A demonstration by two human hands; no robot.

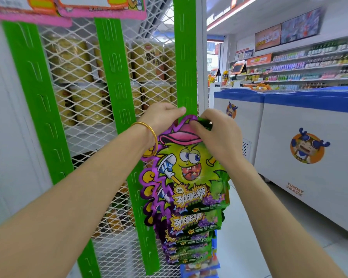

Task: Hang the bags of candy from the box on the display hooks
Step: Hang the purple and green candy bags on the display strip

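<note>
A purple and green candy bag (187,169) with a cartoon face hangs against the rightmost green display strip (184,57). My left hand (162,117) holds the strip and the bag's top left corner, thumb on the strip. My right hand (215,133) pinches the bag's top edge at the strip. Several more bags of the same candy (191,237) hang overlapped on the strip below it, and blue bags (201,269) lower still. The box is not in view.
Two other green strips (38,97) (117,77) with bare clips run down the white wire mesh panel (78,67), with cup goods behind it. White and blue chest freezers (289,137) stand at the right across an aisle of floor. Stocked shelves line the far wall.
</note>
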